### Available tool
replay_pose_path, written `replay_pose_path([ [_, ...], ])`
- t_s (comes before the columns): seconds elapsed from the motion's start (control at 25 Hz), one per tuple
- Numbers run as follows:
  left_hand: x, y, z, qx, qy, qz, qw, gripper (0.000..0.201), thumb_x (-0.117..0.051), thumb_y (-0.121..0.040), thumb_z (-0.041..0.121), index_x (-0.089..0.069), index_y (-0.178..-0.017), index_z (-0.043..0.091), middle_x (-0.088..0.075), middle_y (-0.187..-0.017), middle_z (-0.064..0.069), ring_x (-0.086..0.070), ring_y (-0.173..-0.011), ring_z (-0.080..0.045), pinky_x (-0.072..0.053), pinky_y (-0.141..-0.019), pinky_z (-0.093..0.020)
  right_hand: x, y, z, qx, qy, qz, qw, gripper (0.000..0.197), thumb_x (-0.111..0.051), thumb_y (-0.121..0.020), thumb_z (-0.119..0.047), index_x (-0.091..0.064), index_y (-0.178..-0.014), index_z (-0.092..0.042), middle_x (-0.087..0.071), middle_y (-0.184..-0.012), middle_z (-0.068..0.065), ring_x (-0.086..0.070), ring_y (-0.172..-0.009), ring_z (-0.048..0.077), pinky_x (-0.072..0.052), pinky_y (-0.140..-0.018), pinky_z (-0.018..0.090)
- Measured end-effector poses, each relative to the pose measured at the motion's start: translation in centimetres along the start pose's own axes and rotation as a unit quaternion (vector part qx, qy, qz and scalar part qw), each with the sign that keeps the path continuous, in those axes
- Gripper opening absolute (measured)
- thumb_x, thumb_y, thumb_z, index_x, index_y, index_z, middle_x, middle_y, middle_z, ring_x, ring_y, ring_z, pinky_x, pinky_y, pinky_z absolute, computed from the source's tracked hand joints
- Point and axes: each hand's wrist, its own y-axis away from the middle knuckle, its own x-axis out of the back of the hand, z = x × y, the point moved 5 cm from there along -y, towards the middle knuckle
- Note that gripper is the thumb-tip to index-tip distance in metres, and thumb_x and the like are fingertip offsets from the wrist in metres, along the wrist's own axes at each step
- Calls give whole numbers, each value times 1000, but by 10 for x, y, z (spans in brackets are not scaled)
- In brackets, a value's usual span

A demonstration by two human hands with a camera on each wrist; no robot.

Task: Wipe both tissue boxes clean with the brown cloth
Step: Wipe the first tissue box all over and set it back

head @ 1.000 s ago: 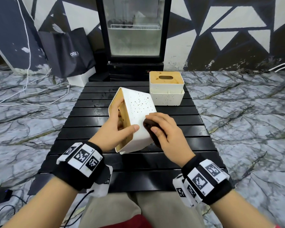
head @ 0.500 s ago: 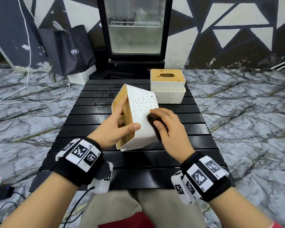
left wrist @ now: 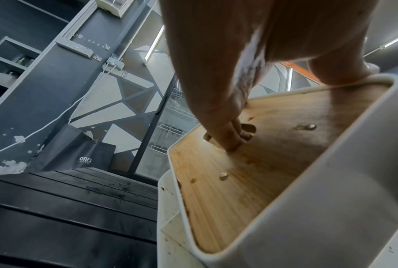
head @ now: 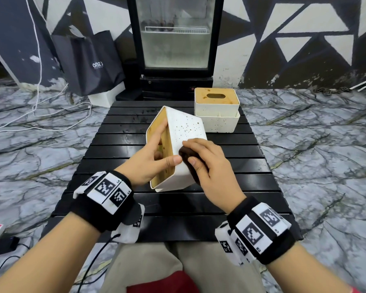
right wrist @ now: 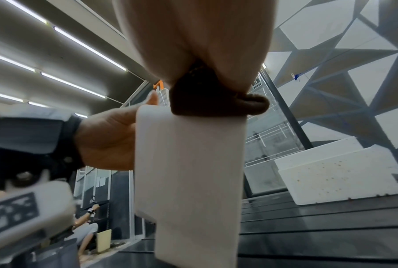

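Head view: left hand (head: 148, 160) gripping tilted near tissue box (head: 184, 149), fingers in lid slot, thumb on white side. Right hand (head: 209, 166) curled round brown cloth (head: 187, 157), pressing it onto that side. Box's lower edge on black slatted worktop (head: 118, 149). Second tissue box (head: 217, 112) upright behind, apart.

White brown-speckled tissue box (head: 186, 132), tan wooden lid (left wrist: 250, 174), dark brown cloth (head: 189, 158), black slatted table (head: 114, 144).

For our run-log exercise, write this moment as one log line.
left hand: grips tilted tissue box | right hand: presses brown cloth on its side | second tissue box: on table, untouched
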Motion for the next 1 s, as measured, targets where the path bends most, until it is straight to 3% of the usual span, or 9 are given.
replay_pose_path([
  [0.2, -1, -2, -1, 2, -6, -3, 1000, 107, -67, -65, 57, 1, -146, 43, -45, -137, 9, -56, -112, -1, -43, -104, -36, -2, -15, 0, -7, -16, -12, 1000, 33, -44, -91, -23, -55, -123, -22, -53, -125, -4, -41, -117, 13, -28, -101, 14],
  [0.36, 2, 1, 1, 6, 0, 1, 1000, 116, -67, -56, 74, 1, -145, 46, -45, -137, 10, -56, -109, 3, -43, -101, -30, -1, -7, 5, -11, -5, 0, 1000, 34, -43, -92, -26, -54, -124, -21, -52, -124, -5, -40, -118, 13, -24, -101, 9],
  [0.56, -3, 1, 1, 12, 8, -5, 1000, 108, -68, -62, 55, 0, -145, 45, -48, -130, 17, -61, -106, -10, -46, -96, -25, -7, -13, -8, 11, -18, 0, 1000, 33, -44, -93, -23, -55, -123, -18, -53, -124, 0, -39, -116, 10, -26, -101, 13],
  [0.68, -3, 1, 1, 10, 7, -1, 1000, 104, -66, -65, 52, -1, -145, 45, -48, -134, 10, -59, -110, -13, -46, -98, -28, -2, -19, 1, -8, -15, -1, 1000, 35, -44, -90, -22, -54, -123, -20, -53, -125, -2, -40, -117, 12, -25, -99, 9],
  [0.8, -3, 4, 0, 16, 14, 8, 1000, 103, -63, -65, 54, 1, -145, 45, -46, -130, 15, -62, -101, -2, -47, -90, -15, 2, -10, 12, -19, -5, 9, 1000, 35, -43, -91, -24, -54, -124, -20, -52, -125, -4, -41, -118, 13, -24, -101, 9],
  [0.92, -4, 4, 1, 20, 37, 21, 999, 92, -60, -73, 50, -2, -144, 45, -40, -140, 9, -50, -116, 5, -41, -91, -6, 2, 4, 14, -4, 8, 6, 1000, 40, -39, -91, -31, -50, -128, -19, -48, -126, -6, -37, -121, 10, -22, -104, 10],
  [1.0, -4, 4, 3, 15, 50, 30, 998, 81, -54, -81, 38, -3, -143, 45, -35, -145, 6, -42, -123, 2, -37, -90, -2, 0, 11, 12, 6, 16, -4, 1000, 42, -37, -91, -31, -47, -130, -20, -43, -128, -9, -33, -122, 8, -20, -106, 11],
])
